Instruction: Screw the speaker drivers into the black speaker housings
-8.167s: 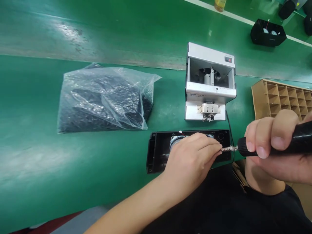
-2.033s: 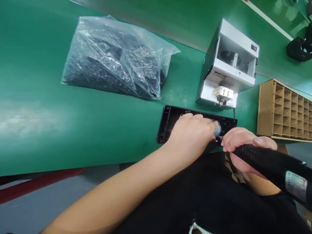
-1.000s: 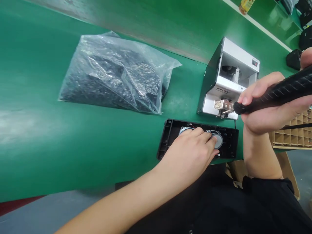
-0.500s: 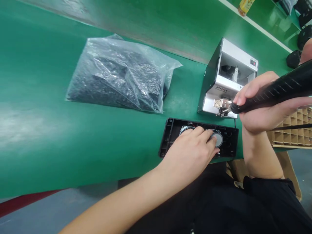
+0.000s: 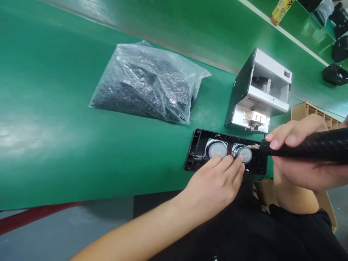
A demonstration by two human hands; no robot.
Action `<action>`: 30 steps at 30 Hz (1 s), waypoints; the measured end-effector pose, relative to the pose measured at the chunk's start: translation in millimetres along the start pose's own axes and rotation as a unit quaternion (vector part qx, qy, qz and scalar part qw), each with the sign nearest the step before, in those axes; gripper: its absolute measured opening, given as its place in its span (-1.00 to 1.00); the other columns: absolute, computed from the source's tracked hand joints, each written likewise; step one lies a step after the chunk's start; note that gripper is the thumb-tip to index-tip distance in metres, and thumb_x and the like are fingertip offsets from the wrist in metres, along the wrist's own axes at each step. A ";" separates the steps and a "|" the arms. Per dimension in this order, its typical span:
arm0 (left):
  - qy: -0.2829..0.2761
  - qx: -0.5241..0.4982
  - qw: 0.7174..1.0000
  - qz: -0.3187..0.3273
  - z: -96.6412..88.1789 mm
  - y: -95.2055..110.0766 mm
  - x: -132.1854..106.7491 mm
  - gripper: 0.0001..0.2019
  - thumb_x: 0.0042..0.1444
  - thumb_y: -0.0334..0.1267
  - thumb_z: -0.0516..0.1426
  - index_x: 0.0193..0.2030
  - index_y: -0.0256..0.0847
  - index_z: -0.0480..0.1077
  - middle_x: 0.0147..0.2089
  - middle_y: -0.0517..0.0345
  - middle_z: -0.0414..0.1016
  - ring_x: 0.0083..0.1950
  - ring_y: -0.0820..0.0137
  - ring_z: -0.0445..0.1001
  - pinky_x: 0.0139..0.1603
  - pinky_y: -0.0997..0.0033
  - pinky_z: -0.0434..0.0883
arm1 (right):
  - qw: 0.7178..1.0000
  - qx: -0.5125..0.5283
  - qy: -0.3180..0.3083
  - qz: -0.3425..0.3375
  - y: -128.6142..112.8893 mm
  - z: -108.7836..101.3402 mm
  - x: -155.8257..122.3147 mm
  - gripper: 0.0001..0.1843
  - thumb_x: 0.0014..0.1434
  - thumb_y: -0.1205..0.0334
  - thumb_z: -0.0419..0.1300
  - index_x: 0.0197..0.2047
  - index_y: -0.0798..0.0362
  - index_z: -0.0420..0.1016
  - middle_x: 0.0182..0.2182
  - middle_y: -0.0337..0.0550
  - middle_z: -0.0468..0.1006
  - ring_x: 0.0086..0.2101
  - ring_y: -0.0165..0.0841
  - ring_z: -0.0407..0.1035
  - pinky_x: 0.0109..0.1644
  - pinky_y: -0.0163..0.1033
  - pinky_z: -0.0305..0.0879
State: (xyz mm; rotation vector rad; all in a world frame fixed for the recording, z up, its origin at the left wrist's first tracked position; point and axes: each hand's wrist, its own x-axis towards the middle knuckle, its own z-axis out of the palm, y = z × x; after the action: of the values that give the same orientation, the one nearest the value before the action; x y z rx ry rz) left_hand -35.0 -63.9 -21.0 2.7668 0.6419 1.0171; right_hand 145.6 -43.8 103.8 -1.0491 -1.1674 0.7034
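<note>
A black plastic speaker housing (image 5: 194,148) lies on the bench with its inside facing up. Two round speaker drivers sit in it, a left driver (image 5: 217,149) and a smaller right driver (image 5: 246,155), with thin red wires beside them. My left hand (image 5: 214,181) lies over the near edge, its fingers stretched out and the fingertips touching the right driver. Wrapped around a black electric screwdriver (image 5: 304,145) is my right hand (image 5: 301,174). The screwdriver's bit points left and reaches the rim of the right driver; the screw there is too small to make out.
A silver and black screw feeder (image 5: 258,92) stands behind the housing. To its left lies a clear plastic bag (image 5: 152,83) of dark parts. A cardboard divider box (image 5: 301,110) is at the right, and a yellow-labelled bottle (image 5: 281,12) stands farther back.
My right hand has brought the screwdriver from the screw feeder's outlet down to the right driver. My left hand has drawn back slightly, uncovering the left driver.
</note>
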 end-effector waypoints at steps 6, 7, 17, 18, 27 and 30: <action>0.021 0.000 1.000 -0.021 5.2 3.3 -4.2 -0.80 0.55 -0.42 0.22 0.06 -0.33 0.73 0.19 -0.06 0.83 -0.07 0.22 0.65 -0.16 0.22 0.47 | 0.999 0.041 0.003 -0.027 29.1 4.1 -11.0 -0.45 0.36 -0.51 0.39 0.08 -0.26 0.75 -0.48 -0.37 0.63 -0.60 -0.36 0.46 -0.50 -0.21 0.58; 0.022 0.002 0.999 -0.023 5.7 3.6 -4.4 -0.80 0.54 -0.42 0.22 0.06 -0.32 0.73 0.19 -0.06 0.83 -0.09 0.23 0.64 -0.18 0.23 0.46 | 0.999 0.034 -0.001 -0.038 34.3 4.6 -11.2 -0.44 0.35 -0.52 0.39 0.07 -0.26 0.74 -0.48 -0.37 0.63 -0.61 -0.35 0.47 -0.50 -0.20 0.59; 0.022 -0.003 0.999 -0.037 6.0 4.1 -5.4 -0.81 0.55 -0.38 0.24 0.06 -0.28 0.74 0.22 -0.03 0.83 -0.08 0.26 0.66 -0.23 0.23 0.46 | 0.998 -0.013 -0.041 -0.044 53.5 3.3 -13.1 -0.38 0.36 -0.56 0.34 0.22 -0.36 0.73 -0.46 -0.37 0.59 -0.58 -0.35 0.48 -0.47 -0.19 0.64; 0.022 -0.002 0.999 -0.037 6.0 4.2 -5.5 -0.82 0.54 -0.38 0.25 0.06 -0.27 0.73 0.22 -0.03 0.83 -0.08 0.27 0.66 -0.22 0.23 0.46 | 0.998 -0.010 -0.046 -0.036 53.1 2.3 -12.2 -0.39 0.34 -0.56 0.36 0.20 -0.36 0.74 -0.46 -0.37 0.61 -0.58 -0.35 0.49 -0.46 -0.20 0.64; 0.017 0.001 0.999 -0.039 6.9 4.6 -4.9 -0.83 0.54 -0.37 0.26 0.09 -0.28 0.73 0.25 -0.08 0.81 -0.07 0.27 0.66 -0.21 0.23 0.46 | 0.998 0.009 -0.066 -0.016 55.5 1.8 -7.7 -0.44 0.36 -0.49 0.41 0.20 -0.36 0.80 -0.45 -0.33 0.65 -0.57 -0.36 0.52 -0.44 -0.20 0.63; 0.023 -0.003 0.999 -0.046 7.0 5.2 -4.8 -0.83 0.54 -0.37 0.26 0.06 -0.27 0.74 0.23 -0.04 0.82 -0.09 0.27 0.66 -0.22 0.24 0.46 | 0.998 0.017 -0.060 -0.027 59.6 4.1 -11.2 -0.40 0.33 -0.52 0.40 0.21 -0.35 0.78 -0.45 -0.33 0.64 -0.58 -0.34 0.50 -0.46 -0.18 0.61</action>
State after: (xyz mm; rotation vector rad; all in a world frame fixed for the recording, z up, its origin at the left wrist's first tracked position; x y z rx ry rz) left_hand -32.0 -70.4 -27.8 2.6892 0.7632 1.0632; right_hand 142.8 -29.8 44.8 -0.9548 -1.2788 0.7503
